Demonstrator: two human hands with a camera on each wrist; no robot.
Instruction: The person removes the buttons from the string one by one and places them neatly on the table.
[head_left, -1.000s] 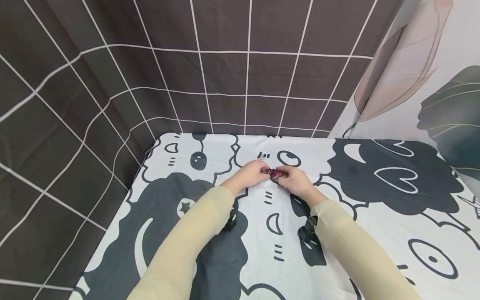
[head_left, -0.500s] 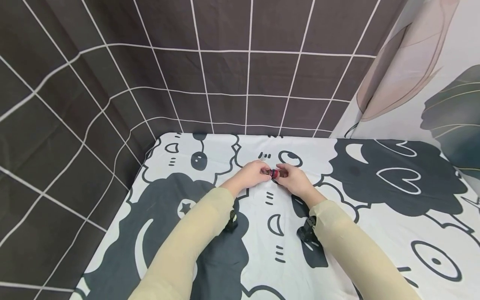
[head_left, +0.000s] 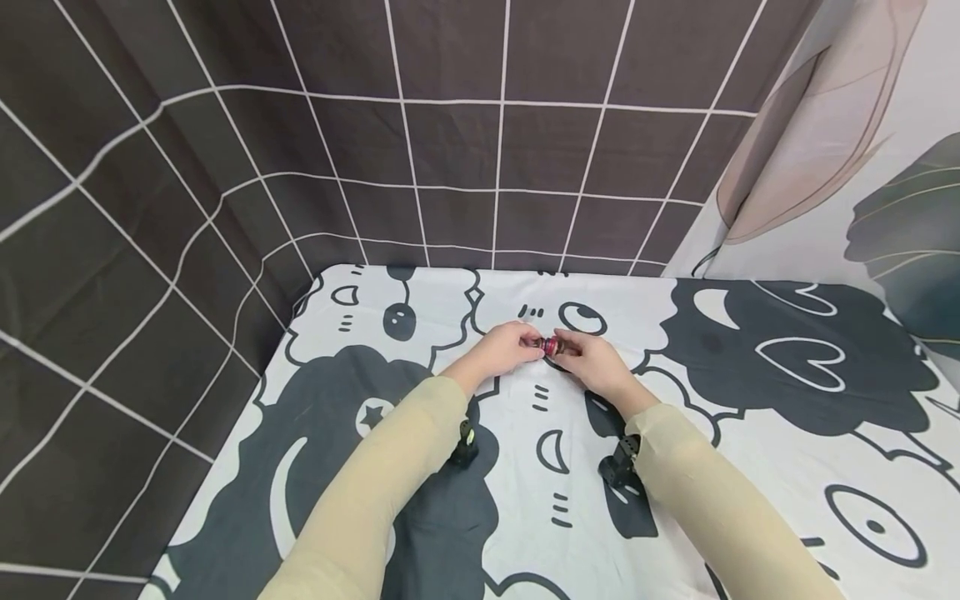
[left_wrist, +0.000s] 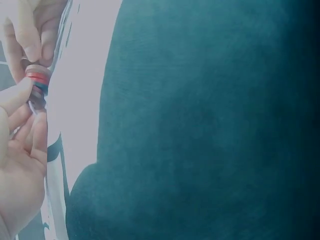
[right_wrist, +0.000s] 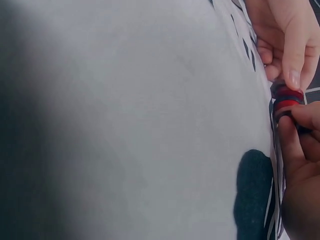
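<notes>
Between my two hands is a small, short cylinder-like piece [head_left: 551, 346] with red and dark bands; its exact kind is unclear. Thumb and fingers of my left hand [head_left: 498, 352] pinch its left end. From the other side my right hand [head_left: 597, 367] pinches its right end. Red and dark blue rings with a brownish end show on the banded piece [left_wrist: 39, 77] in the left wrist view. In the right wrist view, the right thumb and a finger press near the red ring of the banded piece [right_wrist: 288, 103]. Fingertips hide both its ends.
Both hands are close over a white and dark grey cartoon-print cloth [head_left: 517, 450]. A dark curtain with white grid lines [head_left: 450, 150] stands behind and on the left. A leaf-patterned cloth [head_left: 810, 167] hangs at the back right. Each wrist wears a small black camera [head_left: 619, 463].
The banded piece shows more of its red bands than a second ago, as the fingers around it shift slightly. Both hands stay in nearly the same place and keep their grip.
</notes>
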